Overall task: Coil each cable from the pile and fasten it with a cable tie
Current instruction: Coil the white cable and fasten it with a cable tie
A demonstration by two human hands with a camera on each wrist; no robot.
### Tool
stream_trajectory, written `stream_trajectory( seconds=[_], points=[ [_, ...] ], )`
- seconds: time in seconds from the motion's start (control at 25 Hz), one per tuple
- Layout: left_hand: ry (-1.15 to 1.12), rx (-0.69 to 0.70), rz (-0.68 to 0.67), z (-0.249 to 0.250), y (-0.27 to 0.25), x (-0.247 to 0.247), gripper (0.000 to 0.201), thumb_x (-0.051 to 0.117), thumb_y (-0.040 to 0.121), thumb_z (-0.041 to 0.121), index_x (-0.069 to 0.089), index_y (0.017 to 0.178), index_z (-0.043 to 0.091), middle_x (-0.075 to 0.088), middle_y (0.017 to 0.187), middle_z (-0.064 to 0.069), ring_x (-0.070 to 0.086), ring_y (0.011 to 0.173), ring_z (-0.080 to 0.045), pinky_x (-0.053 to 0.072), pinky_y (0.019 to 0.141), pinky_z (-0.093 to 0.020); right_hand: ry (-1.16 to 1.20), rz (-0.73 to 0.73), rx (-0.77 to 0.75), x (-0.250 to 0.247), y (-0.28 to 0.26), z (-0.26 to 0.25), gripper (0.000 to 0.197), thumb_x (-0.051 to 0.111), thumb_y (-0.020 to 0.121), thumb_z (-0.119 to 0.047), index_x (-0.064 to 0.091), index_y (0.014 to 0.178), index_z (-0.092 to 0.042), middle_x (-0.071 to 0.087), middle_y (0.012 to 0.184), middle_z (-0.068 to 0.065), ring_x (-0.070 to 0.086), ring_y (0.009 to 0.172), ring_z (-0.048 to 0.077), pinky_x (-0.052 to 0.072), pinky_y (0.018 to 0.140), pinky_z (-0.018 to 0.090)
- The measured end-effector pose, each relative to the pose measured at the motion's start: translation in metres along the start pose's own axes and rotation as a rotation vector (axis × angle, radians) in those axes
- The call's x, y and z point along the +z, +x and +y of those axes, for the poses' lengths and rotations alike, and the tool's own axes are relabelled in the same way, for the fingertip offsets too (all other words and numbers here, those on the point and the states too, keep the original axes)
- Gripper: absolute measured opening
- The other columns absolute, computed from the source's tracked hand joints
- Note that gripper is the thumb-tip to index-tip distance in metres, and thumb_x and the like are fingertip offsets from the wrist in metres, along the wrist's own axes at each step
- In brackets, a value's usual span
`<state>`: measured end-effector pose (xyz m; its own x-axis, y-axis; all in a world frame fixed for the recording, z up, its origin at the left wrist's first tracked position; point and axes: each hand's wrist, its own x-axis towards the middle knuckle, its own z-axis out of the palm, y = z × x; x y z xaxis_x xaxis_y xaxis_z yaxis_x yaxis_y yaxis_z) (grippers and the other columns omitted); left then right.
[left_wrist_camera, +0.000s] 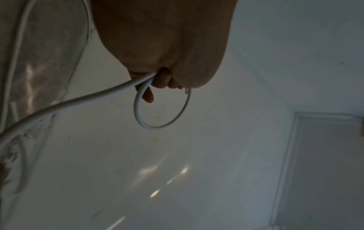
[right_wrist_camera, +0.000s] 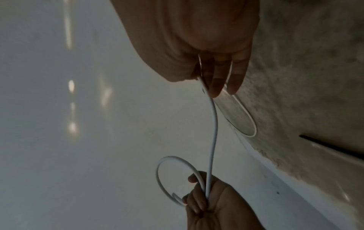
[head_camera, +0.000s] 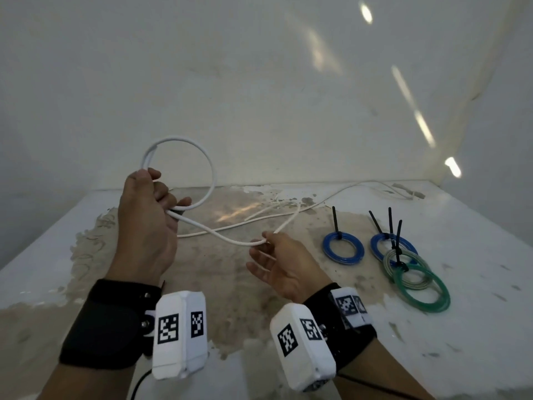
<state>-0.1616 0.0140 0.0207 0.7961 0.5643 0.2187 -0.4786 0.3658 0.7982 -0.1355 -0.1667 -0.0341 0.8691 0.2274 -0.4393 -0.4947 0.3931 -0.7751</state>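
A white cable (head_camera: 230, 239) runs between both hands above the table. My left hand (head_camera: 150, 203) grips one upright loop of it (head_camera: 202, 157); the same loop (left_wrist_camera: 163, 123) shows under the curled fingers in the left wrist view. My right hand (head_camera: 274, 252) pinches the cable about a hand's width to the right, between thumb and fingers (right_wrist_camera: 216, 87), the other fingers loosely spread. Past the right hand the cable trails across the table to the far right (head_camera: 360, 184). The left hand (right_wrist_camera: 212, 202) with its loop (right_wrist_camera: 173, 158) also shows in the right wrist view.
Several finished coils lie at the right: two blue (head_camera: 343, 249) (head_camera: 377, 241), one grey-green (head_camera: 403, 268) and one green (head_camera: 424, 293), each with a black cable tie (head_camera: 336, 219) sticking up. The worn table (head_camera: 202, 284) meets a white wall (head_camera: 259, 82) behind.
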Motion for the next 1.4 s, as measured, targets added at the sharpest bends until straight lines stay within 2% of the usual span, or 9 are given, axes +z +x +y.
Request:
stream_trajectory(
  seconds=[0.12,0.28,0.44,0.52,0.68,0.76,0.84,1.08,1.4],
  points=[
    [0.091,-0.097,-0.019,-0.008,0.001,-0.003,0.028,0.03,0.108,0.022,0.046,0.085,0.02,0.034,0.05,0.013,0.028,0.04,-0.004,0.044,0.049,-0.022,-0.1,-0.064,-0.192,-0.004,-0.003,-0.013,0.022,0.044,0.107,-0.019,0.065,0.105,-0.015,0.058,0.083,0.003,0.061,0.078,0.019,0.055,0.081,0.045],
    [0.191,-0.246,-0.123,-0.026,-0.011,-0.003,0.029,0.031,0.108,0.021,0.049,0.085,0.015,0.031,0.05,0.011,0.026,0.04,-0.005,0.038,0.047,-0.024,-0.195,-0.136,-0.346,-0.005,-0.013,-0.036,0.027,0.043,0.108,-0.021,0.07,0.109,-0.019,0.053,0.082,0.001,0.06,0.078,0.017,0.058,0.085,0.046],
    [0.241,-0.329,-0.21,-0.031,-0.018,0.002,0.028,0.033,0.108,0.022,0.05,0.086,0.013,0.029,0.052,0.009,0.025,0.039,-0.005,0.037,0.043,-0.024,-0.332,-0.167,-0.432,-0.009,-0.021,-0.047,0.026,0.045,0.107,-0.022,0.071,0.109,-0.02,0.065,0.112,0.004,0.069,0.102,0.026,0.06,0.09,0.046],
    [0.284,-0.34,-0.243,-0.032,-0.019,0.005,0.029,0.034,0.107,0.023,0.051,0.086,0.013,0.03,0.052,0.01,0.025,0.039,-0.005,0.036,0.043,-0.023,-0.328,-0.202,-0.439,-0.011,-0.023,-0.048,0.025,0.044,0.108,-0.021,0.068,0.111,-0.017,0.069,0.119,0.006,0.072,0.105,0.027,0.06,0.089,0.046],
    [0.207,-0.337,-0.188,-0.031,-0.018,0.008,0.031,0.034,0.108,0.026,0.051,0.085,0.014,0.031,0.051,0.01,0.027,0.039,-0.005,0.039,0.044,-0.024,-0.321,-0.241,-0.467,-0.016,-0.023,-0.049,0.026,0.041,0.108,-0.02,0.066,0.112,-0.014,0.074,0.098,0.005,0.074,0.083,0.024,0.062,0.08,0.042],
    [0.029,-0.358,-0.096,-0.03,-0.012,0.005,0.032,0.033,0.109,0.028,0.05,0.084,0.015,0.031,0.052,0.009,0.028,0.039,-0.006,0.043,0.047,-0.025,-0.274,-0.267,-0.478,-0.02,-0.023,-0.049,0.027,0.04,0.109,-0.018,0.065,0.114,-0.012,0.063,0.076,0.002,0.063,0.063,0.016,0.06,0.073,0.039],
    [-0.097,-0.367,-0.025,-0.028,-0.006,0.003,0.034,0.031,0.109,0.029,0.049,0.083,0.016,0.033,0.051,0.009,0.029,0.039,-0.005,0.047,0.048,-0.025,-0.267,-0.294,-0.471,-0.024,-0.023,-0.047,0.028,0.039,0.109,-0.017,0.064,0.117,-0.01,0.052,0.066,0.0,0.05,0.054,0.012,0.058,0.07,0.035],
    [-0.154,-0.34,0.041,-0.019,0.003,0.0,0.036,0.028,0.109,0.029,0.048,0.082,0.016,0.035,0.048,0.01,0.031,0.037,-0.006,0.039,0.058,-0.027,-0.263,-0.323,-0.41,-0.032,-0.025,-0.04,0.029,0.037,0.109,-0.016,0.063,0.119,-0.008,0.044,0.064,-0.001,0.04,0.051,0.01,0.057,0.068,0.031],
    [-0.188,-0.376,0.024,-0.019,0.007,-0.006,0.028,0.028,0.104,0.014,0.049,0.085,0.016,0.035,0.058,0.007,0.031,0.042,-0.007,0.034,0.058,-0.026,-0.306,-0.289,-0.413,-0.041,-0.031,-0.044,0.029,0.037,0.108,-0.016,0.064,0.118,-0.008,0.04,0.063,-0.001,0.036,0.049,0.008,0.057,0.065,0.029]
  ],
)
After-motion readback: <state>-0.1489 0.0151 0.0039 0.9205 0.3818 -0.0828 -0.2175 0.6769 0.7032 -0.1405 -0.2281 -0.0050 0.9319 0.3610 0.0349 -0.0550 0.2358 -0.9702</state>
